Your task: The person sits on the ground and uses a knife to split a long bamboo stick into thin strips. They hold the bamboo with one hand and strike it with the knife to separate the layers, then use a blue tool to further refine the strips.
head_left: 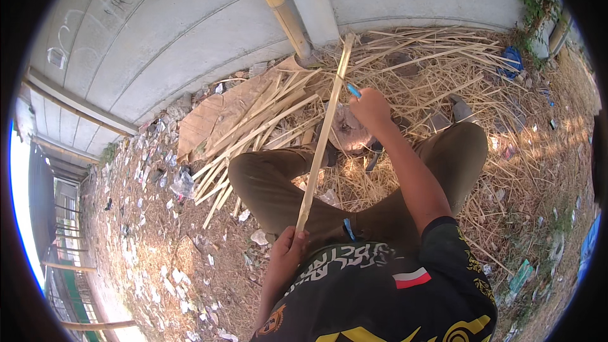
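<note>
A long, pale bamboo strip (325, 133) slants up from my lap, between my bent knees, toward the foot of the wall. My left hand (288, 248) is closed round its near end, close to my waist. In my right hand (371, 110), fingers wrapped, is a blue-handled knife (353, 90). Its thin blade appears to meet the strip in the upper part; the exact contact is too small to make out. Below the right hand, a round wooden block (349, 130) stands on the ground between my legs, partly behind the strip.
Split bamboo strips (253, 128) lie piled on brown cardboard (209, 117) at the left. More thin strips (437, 47) and shavings cover the ground at the far right. A grey panel wall (190, 31) with a leaning bamboo pole (277, 3) bounds the far side.
</note>
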Demonstrator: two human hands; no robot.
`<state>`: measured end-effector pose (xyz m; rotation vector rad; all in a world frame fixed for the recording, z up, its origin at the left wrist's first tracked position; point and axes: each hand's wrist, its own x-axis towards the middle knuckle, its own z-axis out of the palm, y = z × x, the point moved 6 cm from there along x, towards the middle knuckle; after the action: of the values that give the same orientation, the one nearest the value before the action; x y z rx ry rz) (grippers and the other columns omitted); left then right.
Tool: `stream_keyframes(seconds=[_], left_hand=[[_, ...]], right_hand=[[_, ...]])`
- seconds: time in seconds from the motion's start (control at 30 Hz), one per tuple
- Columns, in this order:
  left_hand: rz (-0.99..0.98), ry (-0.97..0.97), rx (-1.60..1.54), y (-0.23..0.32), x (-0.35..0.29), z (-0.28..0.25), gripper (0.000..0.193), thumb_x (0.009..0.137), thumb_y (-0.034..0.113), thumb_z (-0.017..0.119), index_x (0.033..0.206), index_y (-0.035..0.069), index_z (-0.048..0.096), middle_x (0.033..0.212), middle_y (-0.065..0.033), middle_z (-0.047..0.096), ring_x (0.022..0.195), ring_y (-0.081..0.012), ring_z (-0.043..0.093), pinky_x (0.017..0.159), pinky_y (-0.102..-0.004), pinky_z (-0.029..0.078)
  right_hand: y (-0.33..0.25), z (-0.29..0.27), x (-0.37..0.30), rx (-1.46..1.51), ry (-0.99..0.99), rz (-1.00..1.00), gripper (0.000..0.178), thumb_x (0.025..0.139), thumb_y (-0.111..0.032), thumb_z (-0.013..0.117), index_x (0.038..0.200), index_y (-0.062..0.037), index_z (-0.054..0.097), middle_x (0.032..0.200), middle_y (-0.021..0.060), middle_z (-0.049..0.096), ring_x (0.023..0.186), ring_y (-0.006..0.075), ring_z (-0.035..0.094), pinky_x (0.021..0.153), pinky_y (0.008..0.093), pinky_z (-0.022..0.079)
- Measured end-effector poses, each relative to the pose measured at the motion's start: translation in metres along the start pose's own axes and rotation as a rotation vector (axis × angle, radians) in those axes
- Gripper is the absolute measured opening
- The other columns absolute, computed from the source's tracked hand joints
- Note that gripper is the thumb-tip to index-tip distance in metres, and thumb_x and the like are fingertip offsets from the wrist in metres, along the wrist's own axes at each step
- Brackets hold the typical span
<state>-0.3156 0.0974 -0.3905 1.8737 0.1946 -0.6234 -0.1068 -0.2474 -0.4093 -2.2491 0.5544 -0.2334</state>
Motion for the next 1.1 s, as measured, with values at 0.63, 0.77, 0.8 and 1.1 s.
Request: stream_keyframes(seconds=[0.63, 0.77, 0.8, 1.1], left_hand=[[-0.125, 0.125, -0.518, -0.038, 0.038, -0.006, 0.026, 0.103, 0.029, 0.046, 0.101, 0.007, 0.058, 0.073, 0.0056, 0.046, 0.058, -0.0029, 0.039, 0.052, -0.0206, 0.032], [-0.118, 0.035, -0.614, -0.045, 0.044, -0.008, 0.023, 0.102, 0.030, 0.050, 0.102, 0.008, 0.057, 0.076, 0.0057, 0.047, 0.061, -0.0025, 0.040, 0.052, -0.0195, 0.032], [-0.116, 0.017, -0.619, -0.045, 0.045, -0.007, 0.022, 0.101, 0.029, 0.051, 0.103, 0.008, 0.057, 0.077, 0.0054, 0.048, 0.062, -0.0026, 0.041, 0.053, -0.0192, 0.032], [0.006, 0.141, -0.429, -0.053, 0.045, 0.001, 0.020, 0.100, 0.027, 0.056, 0.099, 0.007, 0.055, 0.077, 0.0040, 0.050, 0.061, -0.0033, 0.041, 0.050, -0.0198, 0.032]], right_hand=[[-0.085, 0.111, -0.152, -0.571, -0.312, -0.773, 0.011, 0.076, -0.012, 0.063, 0.073, -0.0069, 0.073, 0.071, 0.0137, 0.069, 0.069, 0.0309, 0.071, 0.057, 0.0422, 0.054], [-0.075, 0.100, -0.134, -0.607, -0.377, -0.744, 0.012, 0.076, -0.013, 0.064, 0.073, -0.0058, 0.073, 0.070, 0.0144, 0.069, 0.068, 0.0317, 0.071, 0.057, 0.0433, 0.054], [-0.071, 0.104, -0.139, -0.593, -0.371, -0.751, 0.011, 0.076, -0.014, 0.065, 0.073, -0.0052, 0.073, 0.069, 0.0147, 0.068, 0.067, 0.0324, 0.070, 0.057, 0.0443, 0.054], [-0.045, 0.099, -0.095, -0.556, -0.227, -0.539, 0.010, 0.077, -0.007, 0.064, 0.075, -0.0047, 0.073, 0.076, 0.0174, 0.070, 0.073, 0.0333, 0.071, 0.061, 0.0424, 0.055]])
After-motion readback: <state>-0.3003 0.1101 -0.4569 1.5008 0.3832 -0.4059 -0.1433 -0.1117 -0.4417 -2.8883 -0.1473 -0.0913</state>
